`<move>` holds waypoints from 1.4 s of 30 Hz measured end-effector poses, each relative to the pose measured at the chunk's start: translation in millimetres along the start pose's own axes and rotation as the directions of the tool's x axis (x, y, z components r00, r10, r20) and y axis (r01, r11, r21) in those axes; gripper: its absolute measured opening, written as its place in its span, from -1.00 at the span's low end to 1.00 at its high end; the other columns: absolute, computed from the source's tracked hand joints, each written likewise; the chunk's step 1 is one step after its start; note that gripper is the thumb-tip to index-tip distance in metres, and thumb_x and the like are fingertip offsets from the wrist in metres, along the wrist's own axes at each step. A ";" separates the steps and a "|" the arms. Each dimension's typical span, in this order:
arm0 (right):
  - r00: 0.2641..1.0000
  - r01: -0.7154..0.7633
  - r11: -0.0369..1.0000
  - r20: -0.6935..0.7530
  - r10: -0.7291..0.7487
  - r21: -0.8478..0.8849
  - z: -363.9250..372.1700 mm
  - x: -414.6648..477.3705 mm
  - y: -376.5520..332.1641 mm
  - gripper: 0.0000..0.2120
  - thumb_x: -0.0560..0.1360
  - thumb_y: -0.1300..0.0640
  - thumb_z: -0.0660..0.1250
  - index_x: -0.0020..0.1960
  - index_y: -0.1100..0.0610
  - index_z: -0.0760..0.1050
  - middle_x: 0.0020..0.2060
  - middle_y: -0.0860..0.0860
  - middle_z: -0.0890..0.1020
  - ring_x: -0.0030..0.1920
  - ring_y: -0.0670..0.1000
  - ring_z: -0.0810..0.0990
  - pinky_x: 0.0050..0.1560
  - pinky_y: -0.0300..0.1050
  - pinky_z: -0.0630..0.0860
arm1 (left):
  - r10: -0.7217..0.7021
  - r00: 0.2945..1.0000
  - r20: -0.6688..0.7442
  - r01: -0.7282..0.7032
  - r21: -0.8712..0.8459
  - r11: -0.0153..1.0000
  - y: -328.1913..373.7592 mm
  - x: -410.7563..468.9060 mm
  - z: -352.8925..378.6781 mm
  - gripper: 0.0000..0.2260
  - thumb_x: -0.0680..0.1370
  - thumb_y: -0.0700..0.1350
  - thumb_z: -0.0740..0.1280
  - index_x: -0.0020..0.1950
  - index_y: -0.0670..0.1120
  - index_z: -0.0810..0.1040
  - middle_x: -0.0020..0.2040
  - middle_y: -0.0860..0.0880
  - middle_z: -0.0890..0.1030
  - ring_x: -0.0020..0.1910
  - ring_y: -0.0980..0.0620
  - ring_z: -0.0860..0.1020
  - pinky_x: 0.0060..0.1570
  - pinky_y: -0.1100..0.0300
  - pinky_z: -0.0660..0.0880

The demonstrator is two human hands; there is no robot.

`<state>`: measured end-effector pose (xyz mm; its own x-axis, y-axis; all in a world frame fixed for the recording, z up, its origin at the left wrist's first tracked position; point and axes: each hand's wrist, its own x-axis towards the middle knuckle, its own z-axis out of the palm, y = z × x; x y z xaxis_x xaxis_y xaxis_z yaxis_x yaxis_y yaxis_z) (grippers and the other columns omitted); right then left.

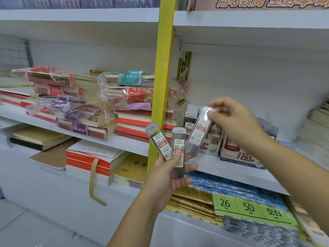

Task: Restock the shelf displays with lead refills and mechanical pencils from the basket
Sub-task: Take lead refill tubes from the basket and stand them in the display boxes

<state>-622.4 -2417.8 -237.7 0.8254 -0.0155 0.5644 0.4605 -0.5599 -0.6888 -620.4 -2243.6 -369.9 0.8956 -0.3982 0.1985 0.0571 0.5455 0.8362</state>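
My left hand [170, 177] grips two clear lead refill cases, one marked 0.7 [159, 139] and one marked 0.5 [178, 148], fanned upright in front of the yellow shelf post. My right hand [233, 122] pinches the top of a third lead refill case [199, 131], blurred and tilted, just above and right of the other two. Behind it on the middle shelf stand the lead refill display boxes [231, 148], printed with HB 0.5 and 100, with more cases standing in them. No basket or mechanical pencils are in view.
A yellow post [163, 68] divides the white shelving. Wrapped stacks of notebooks [85, 104] fill the left shelf, more books lie below. Blue and green paper packs [249, 205] lie on the lower right shelf. More stock sits at the far right edge.
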 end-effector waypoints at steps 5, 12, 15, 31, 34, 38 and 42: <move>0.954 0.210 0.964 -0.180 -0.238 -0.163 -32.8 16.5 -3.9 -0.78 0.56 0.13 0.33 0.10 -0.17 0.46 -0.08 -0.12 0.61 -0.09 -0.10 0.60 -0.12 -0.25 0.56 | -0.007 1.000 -0.013 0.007 0.029 1.000 0.5 0.1 -1.1 -0.59 0.52 0.03 0.32 0.37 0.06 0.42 0.15 -0.11 0.70 -0.03 -0.04 0.71 -0.34 0.20 0.65; 0.949 0.256 0.860 -0.056 -0.311 -0.441 -14.8 24.9 8.0 -0.85 0.57 0.10 0.31 0.12 -0.07 0.50 -0.16 -0.29 0.51 -0.15 -0.32 0.49 -0.18 -0.49 0.36 | -0.015 0.999 -0.029 0.016 0.036 0.999 1.3 -0.9 -0.9 -0.61 0.51 0.04 0.34 0.33 0.07 0.44 0.13 -0.11 0.71 0.00 -0.06 0.71 -0.33 0.19 0.65; 0.973 0.215 0.837 0.035 -0.229 -0.503 -8.7 29.2 20.6 -0.85 0.56 0.08 0.31 0.13 -0.02 0.52 -0.10 -0.22 0.54 -0.12 -0.24 0.50 -0.12 -0.39 0.39 | -0.016 1.000 -0.025 0.017 0.035 0.999 1.4 -1.7 -0.5 -0.61 0.51 0.05 0.34 0.33 0.06 0.45 0.14 -0.10 0.71 0.02 -0.07 0.71 -0.32 0.19 0.65; 0.978 0.107 0.965 0.200 -0.058 -0.241 -0.6 -14.3 0.9 -0.78 0.53 0.01 0.35 0.17 -0.16 0.53 -0.15 -0.20 0.66 -0.10 -0.25 0.58 -0.12 -0.42 0.51 | -0.025 0.997 0.066 0.024 0.017 1.000 0.5 1.9 10.6 -0.69 0.53 0.03 0.38 0.26 0.06 0.55 0.16 -0.12 0.69 0.07 -0.13 0.70 -0.34 0.19 0.66; 0.964 -0.040 0.990 0.255 0.075 -0.139 2.5 -24.2 3.7 -0.83 0.51 0.12 0.39 0.09 -0.04 0.58 -0.18 -0.06 0.70 -0.17 -0.14 0.65 -0.17 -0.31 0.56 | -0.034 0.995 0.095 0.029 0.060 0.998 -2.8 4.8 17.9 -0.66 0.53 0.09 0.35 0.29 0.05 0.53 0.15 -0.12 0.70 0.07 -0.12 0.70 -0.33 0.18 0.65; 0.998 -0.008 0.999 -0.064 0.005 -0.045 -28.5 -10.2 2.5 -0.91 0.51 0.10 0.40 -0.06 -0.09 0.55 -0.20 -0.07 0.67 -0.25 -0.18 0.63 -0.32 -0.41 0.48 | 0.005 0.999 0.033 -0.011 0.189 0.982 -9.9 11.2 21.8 -0.69 0.63 0.15 0.17 0.26 0.01 0.46 0.03 -0.09 0.73 -0.01 -0.06 0.71 -0.32 0.16 0.64; 0.958 0.157 0.934 -0.179 -0.223 -0.321 -64.7 11.9 3.2 -0.89 0.55 0.08 0.35 -0.06 -0.14 0.50 -0.18 -0.16 0.62 -0.15 -0.21 0.59 -0.14 -0.40 0.46 | 0.036 0.999 -0.029 -0.023 0.359 0.933 -14.9 15.4 15.7 -0.77 0.69 0.10 0.11 0.18 0.00 0.44 -0.07 -0.04 0.74 -0.16 0.03 0.70 -0.32 0.21 0.60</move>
<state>-632.3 -2473.4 -203.7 0.6297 -0.0384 0.7759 0.4550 -0.7913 -0.4084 -614.4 -2269.5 -371.2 0.9097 -0.3563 0.2135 -0.1258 0.2535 0.9591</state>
